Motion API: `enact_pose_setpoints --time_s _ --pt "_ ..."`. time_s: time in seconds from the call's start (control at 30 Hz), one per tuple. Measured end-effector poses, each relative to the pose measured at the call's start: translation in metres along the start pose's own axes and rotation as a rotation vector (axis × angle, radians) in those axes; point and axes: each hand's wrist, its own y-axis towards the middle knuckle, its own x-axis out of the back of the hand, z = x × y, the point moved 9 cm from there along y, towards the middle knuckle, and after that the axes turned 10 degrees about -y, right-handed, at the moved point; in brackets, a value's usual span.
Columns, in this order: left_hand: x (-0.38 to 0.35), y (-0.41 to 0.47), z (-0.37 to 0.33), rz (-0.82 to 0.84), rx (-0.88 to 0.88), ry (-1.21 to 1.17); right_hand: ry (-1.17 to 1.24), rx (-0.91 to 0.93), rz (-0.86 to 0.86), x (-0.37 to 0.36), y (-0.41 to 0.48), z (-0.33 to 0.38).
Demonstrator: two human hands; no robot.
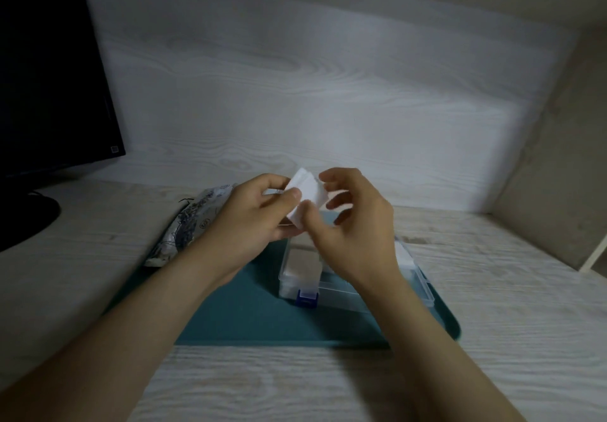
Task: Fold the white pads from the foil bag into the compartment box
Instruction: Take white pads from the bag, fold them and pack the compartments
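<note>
Both hands are raised above the clear compartment box [328, 287], holding a small stack of white pads [307, 193] between them. My left hand [256, 214] grips the stack from the left with its thumb on top. My right hand [354, 224] pinches the stack's lower right edge with thumb and curled fingers. The box has a blue latch [307, 298] at its front; white pads lie in its left and right compartments, partly hidden by my right hand. The patterned foil bag [190, 221] lies to the left, behind my left wrist.
The box stands on a teal tray [249, 316] on a pale wood-grain desk [492, 290]. A dark monitor [49, 76] on its stand fills the far left. A wall panel rises behind, and a side wall closes off the right.
</note>
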Motion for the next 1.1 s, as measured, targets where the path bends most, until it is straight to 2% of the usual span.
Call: enact_pose_setpoints --time_s 0.07,0.13,0.63,0.8,0.9,1.03,1.1 --pt "-0.001 -0.001 0.000 -0.004 0.002 -0.004 -0.075 0.137 0.053 -0.008 -0.004 0.012" --pt "-0.001 -0.002 0.001 -0.002 0.014 0.003 -0.092 0.188 0.088 -0.013 -0.007 0.016" --pt "-0.017 -0.007 0.000 0.139 -0.006 0.222 -0.119 0.339 0.261 -0.014 -0.009 0.019" --pt "-0.019 -0.006 0.003 0.143 0.005 0.226 0.063 0.083 0.196 -0.003 0.000 0.002" --pt "-0.022 -0.007 0.008 0.130 -0.019 0.213 0.098 0.025 0.160 0.004 0.000 -0.009" --pt "-0.020 -0.007 0.007 0.059 -0.173 0.449 0.276 -0.183 0.123 0.020 -0.006 -0.034" --pt "-0.020 -0.008 0.005 0.065 -0.240 0.492 0.247 -0.295 0.079 0.030 -0.011 -0.051"
